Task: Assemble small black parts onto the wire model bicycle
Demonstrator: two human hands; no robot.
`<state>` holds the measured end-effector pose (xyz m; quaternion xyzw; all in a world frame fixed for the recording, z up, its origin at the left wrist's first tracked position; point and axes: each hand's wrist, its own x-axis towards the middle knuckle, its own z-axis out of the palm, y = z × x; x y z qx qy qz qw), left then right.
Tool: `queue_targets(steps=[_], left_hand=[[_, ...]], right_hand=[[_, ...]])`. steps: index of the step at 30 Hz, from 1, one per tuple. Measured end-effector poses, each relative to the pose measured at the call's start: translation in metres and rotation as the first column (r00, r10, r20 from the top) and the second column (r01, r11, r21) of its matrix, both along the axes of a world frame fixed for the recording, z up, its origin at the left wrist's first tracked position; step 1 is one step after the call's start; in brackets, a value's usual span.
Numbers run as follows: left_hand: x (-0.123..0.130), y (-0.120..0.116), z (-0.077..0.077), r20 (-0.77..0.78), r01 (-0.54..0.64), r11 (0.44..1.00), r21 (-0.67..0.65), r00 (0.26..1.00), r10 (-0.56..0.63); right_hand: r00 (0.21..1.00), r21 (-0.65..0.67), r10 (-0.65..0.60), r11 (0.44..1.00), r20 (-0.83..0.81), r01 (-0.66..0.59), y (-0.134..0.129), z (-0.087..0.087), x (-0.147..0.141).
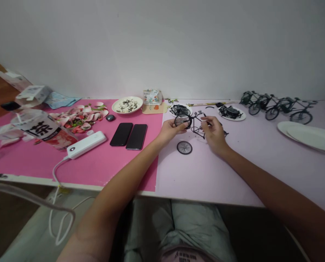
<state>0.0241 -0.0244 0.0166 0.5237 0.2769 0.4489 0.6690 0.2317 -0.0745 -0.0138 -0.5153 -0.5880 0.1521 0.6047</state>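
Observation:
Held between both hands above the pale half of the table is a small black model bicycle frame (197,128) with one wheel (183,120) at its left end. The fingers of my left hand (171,131) are closed on that wheel. On the other side, my right hand (213,134) pinches the frame, its fingertips partly hiding it. A loose spoked wheel (184,147) lies flat on the table just below the hands. Behind them stand a plate of black parts (190,109) and another plate of black parts (243,115).
Several assembled model bicycles (284,108) stand at the back right, beyond stacked white plates (312,135). On the pink side (119,167) are two phones (121,134), a power bank with a cable (87,145), a tilted bottle (44,127), a food bowl (127,112) and pink scraps (83,118).

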Motion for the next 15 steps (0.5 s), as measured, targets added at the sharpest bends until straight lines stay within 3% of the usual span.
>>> queue_targets(steps=[8, 15], left_hand=[[-0.0067, 0.0085, -0.0003, 0.108, -0.041, 0.998, -0.05, 0.993, 0.046], [-0.002, -0.0006, -0.0005, 0.073, 0.065, 0.996, -0.064, 0.996, -0.061]], right_hand=[[1.0, -0.012, 0.0, 1.0, -0.018, 0.0, -0.0043, 0.0066, -0.0034], [0.999, -0.058, 0.022, 0.998, -0.039, -0.024, -0.007, 0.0049, -0.0093]])
